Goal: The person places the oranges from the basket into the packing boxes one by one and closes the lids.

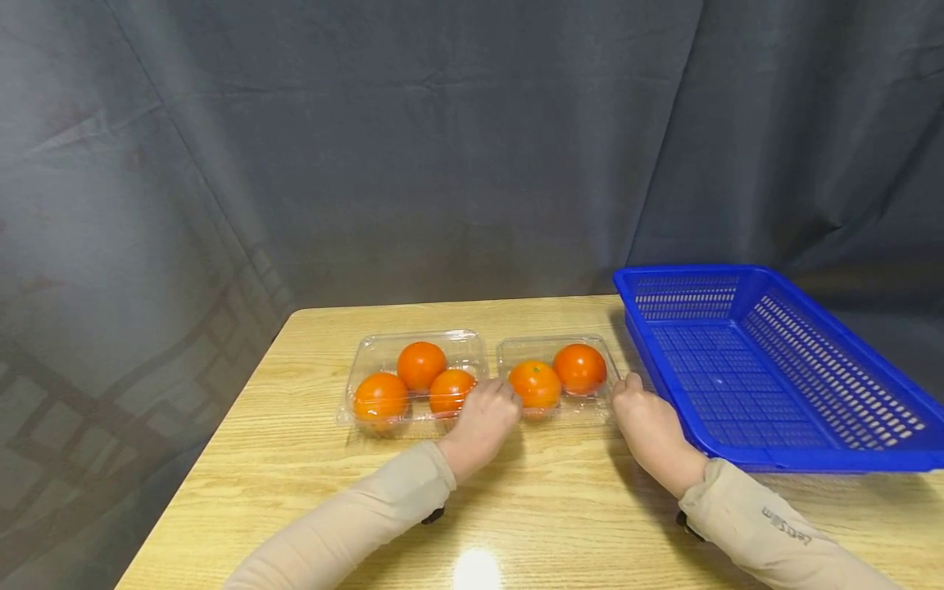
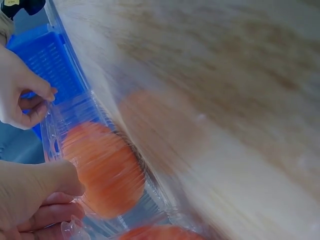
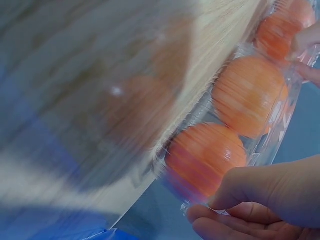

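Note:
Two clear plastic boxes stand side by side on the table. The left box (image 1: 361, 344) holds three oranges, among them a rear one (image 1: 422, 366). Inside the right box (image 1: 509, 344) lie two more, a left orange (image 1: 535, 385) and a right orange (image 1: 580, 369). My left hand (image 1: 483, 422) pinches the right box's near left corner, close beside the left box. At the near right corner, my right hand (image 1: 652, 430) has its thumb and fingers on the plastic edge. In the right wrist view, the right thumb (image 3: 235, 187) presses the rim beside an orange (image 3: 205, 157).
A large blue plastic basket (image 1: 664, 385) with slotted sides stands at the right, close to my right hand. The wooden table (image 1: 295, 459) ends at the back against a dark grey curtain (image 1: 442, 164).

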Available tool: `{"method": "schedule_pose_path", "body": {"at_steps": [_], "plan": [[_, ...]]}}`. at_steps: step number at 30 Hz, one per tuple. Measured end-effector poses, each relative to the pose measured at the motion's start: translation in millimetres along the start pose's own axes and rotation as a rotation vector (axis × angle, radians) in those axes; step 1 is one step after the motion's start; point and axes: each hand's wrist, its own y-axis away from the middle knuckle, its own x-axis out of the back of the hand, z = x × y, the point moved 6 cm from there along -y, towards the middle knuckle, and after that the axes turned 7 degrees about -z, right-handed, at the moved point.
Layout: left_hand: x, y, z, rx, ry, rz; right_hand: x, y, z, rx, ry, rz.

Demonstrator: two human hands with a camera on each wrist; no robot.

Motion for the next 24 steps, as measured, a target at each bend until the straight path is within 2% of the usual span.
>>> {"method": "schedule_pose_path", "body": {"at_steps": [7, 15, 19, 24], "plan": [[-0.1, 0.9, -4.1, 0.022, 0.084, -0.047, 3.2, 1, 0, -0.018, -0.017, -0.008], [1.5, 1.8, -7.2, 0.038, 0.122, -0.113, 7.3, 0, 4, -0.073, -0.116, -0.137], [2.7, 1.9, -10.0, 0.047, 0.179, -0.144, 9.9, -2, 6, -0.082, -0.136, -0.182], [10.5, 0.6, -18.4, 0.066, 0.276, -0.116, 17.5, -8, 9, -0.080, -0.205, -0.274]]}}
